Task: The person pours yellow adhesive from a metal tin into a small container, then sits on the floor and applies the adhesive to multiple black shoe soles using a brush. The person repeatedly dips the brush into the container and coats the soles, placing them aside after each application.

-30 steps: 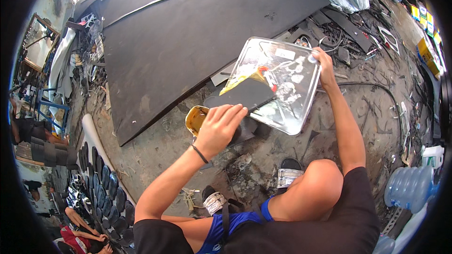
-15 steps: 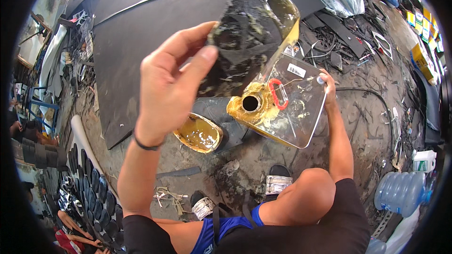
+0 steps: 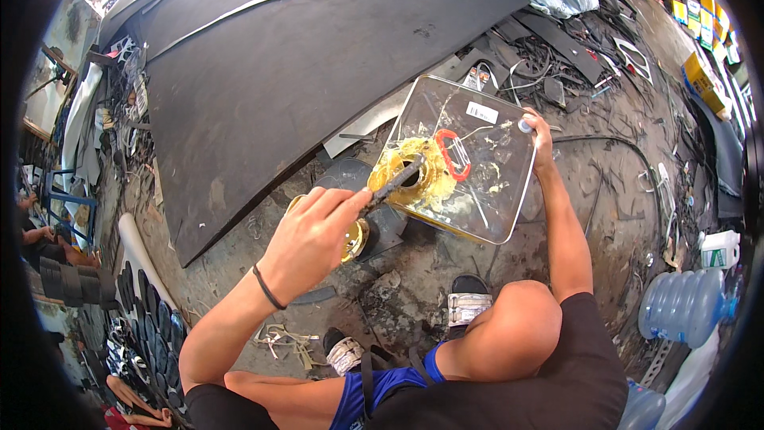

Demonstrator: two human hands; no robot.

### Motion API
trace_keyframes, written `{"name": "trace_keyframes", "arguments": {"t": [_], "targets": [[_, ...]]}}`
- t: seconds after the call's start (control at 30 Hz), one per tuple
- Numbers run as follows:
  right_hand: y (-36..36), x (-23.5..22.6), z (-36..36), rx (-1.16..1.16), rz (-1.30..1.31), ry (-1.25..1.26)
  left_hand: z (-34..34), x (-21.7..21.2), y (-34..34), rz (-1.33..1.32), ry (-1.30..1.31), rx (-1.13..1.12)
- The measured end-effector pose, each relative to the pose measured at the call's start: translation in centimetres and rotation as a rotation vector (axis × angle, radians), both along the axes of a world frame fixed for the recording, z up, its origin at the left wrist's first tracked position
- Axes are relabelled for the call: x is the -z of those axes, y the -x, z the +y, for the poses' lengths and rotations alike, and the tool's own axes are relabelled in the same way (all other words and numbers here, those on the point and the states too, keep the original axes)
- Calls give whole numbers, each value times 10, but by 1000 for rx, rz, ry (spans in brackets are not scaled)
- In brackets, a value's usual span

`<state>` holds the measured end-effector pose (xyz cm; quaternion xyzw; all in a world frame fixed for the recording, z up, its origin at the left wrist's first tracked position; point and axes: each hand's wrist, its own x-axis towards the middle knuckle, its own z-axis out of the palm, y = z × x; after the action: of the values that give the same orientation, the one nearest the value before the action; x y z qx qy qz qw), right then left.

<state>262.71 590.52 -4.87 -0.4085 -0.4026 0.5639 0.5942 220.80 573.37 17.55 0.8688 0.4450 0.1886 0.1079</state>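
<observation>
My left hand (image 3: 306, 235) pinches a dark, glue-smeared flat piece (image 3: 390, 189), seen nearly edge-on. Its far end lies over the round opening of a rectangular metal can (image 3: 497, 183). Thick yellow glue (image 3: 434, 195) crusts the can's top around this opening. Beside the opening sits a red carabiner (image 3: 442, 151). My right hand (image 3: 540, 139) grips the can's far right corner, by a small whitish knob (image 3: 525, 124). A tub of amber glue (image 3: 356, 240) stands below the can's left side, mostly hidden behind my left hand.
A large black sheet (image 3: 263, 87) covers the floor ahead. Dark offcuts (image 3: 557, 91) and a black hose (image 3: 613, 140) lie to the right, near a big blue water bottle (image 3: 676, 308) and a white jug (image 3: 719, 250). Black sole-shaped pieces (image 3: 151, 326) are piled at left.
My left hand has come down and nearer, turning the dark piece from broadside to edge-on over the can's opening. My right hand keeps its grip on the can.
</observation>
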Motion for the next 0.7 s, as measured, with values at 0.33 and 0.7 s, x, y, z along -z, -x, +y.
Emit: {"name": "trace_keyframes", "arguments": {"t": [0.33, 0.7], "targets": [[1, 11, 4, -14, 38, -39, 0, -61, 1, -162, 498, -103], [3, 4, 1, -19, 66, 20, 43, -109, 14, -696, 615, -159]]}}
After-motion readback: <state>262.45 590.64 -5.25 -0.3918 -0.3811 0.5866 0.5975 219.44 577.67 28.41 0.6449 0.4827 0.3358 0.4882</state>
